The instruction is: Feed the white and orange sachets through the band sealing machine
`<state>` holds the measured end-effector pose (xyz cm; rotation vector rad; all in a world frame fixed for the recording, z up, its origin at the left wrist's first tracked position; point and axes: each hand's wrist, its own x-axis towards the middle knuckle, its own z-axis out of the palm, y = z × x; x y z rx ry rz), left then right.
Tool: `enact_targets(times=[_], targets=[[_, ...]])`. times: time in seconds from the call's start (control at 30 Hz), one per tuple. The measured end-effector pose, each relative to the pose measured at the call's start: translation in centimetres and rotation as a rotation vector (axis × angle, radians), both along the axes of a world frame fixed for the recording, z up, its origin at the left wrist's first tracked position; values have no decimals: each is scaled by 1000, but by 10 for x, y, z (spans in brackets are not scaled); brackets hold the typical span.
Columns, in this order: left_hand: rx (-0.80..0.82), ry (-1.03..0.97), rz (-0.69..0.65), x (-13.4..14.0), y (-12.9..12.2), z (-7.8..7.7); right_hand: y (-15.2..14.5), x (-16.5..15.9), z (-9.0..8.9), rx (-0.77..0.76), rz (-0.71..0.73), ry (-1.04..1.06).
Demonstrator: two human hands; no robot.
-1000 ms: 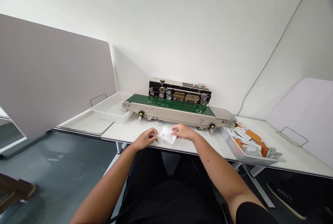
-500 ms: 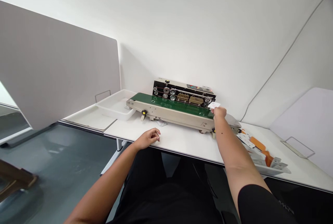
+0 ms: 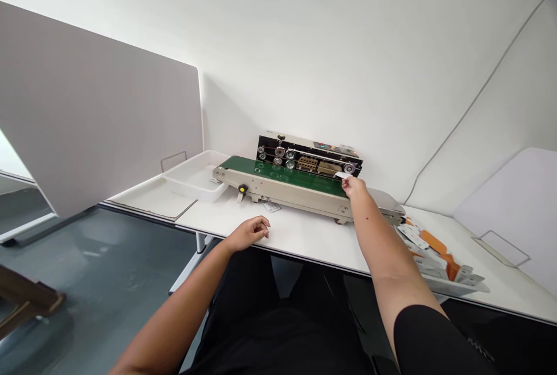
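Note:
My right hand point(image 3: 354, 187) pinches a small flat white packet point(image 3: 343, 175) by its near edge. It holds the packet over the right end of the green conveyor belt point(image 3: 300, 179), close to the rollers of the band sealer point(image 3: 311, 154). My fingers cover part of the packet. Near the table's front edge, my left hand point(image 3: 249, 233) rests with loosely bent fingers, the thumb apart and nothing in it. Beyond that hand, a small printed packet point(image 3: 271, 206) lies on the table beneath the conveyor's front side.
At the conveyor's left end stands a white plastic tray point(image 3: 183, 184). To the right, a clear bin point(image 3: 465, 289) holds several white and orange packets. Grey panels point(image 3: 108, 114) rise on both sides, and a cable point(image 3: 461, 116) runs down the wall.
My right hand has moved a little left, bringing the packet closer to the sealer's rollers. The packet now shows more edge-on. My left hand has stayed put.

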<state>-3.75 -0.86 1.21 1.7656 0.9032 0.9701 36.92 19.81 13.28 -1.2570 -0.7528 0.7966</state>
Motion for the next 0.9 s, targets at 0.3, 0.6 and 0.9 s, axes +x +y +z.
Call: enact_targets(times=[0.3, 0.6, 0.9], targets=[[9, 9, -5, -2, 1, -2, -25, -14, 5, -65, -95, -207], [12, 24, 6, 0, 1, 1, -130, -141, -75, 630, 637, -1280], [34, 65, 11, 0, -2, 4, -117, -200, -149, -144, 462, -1370]])
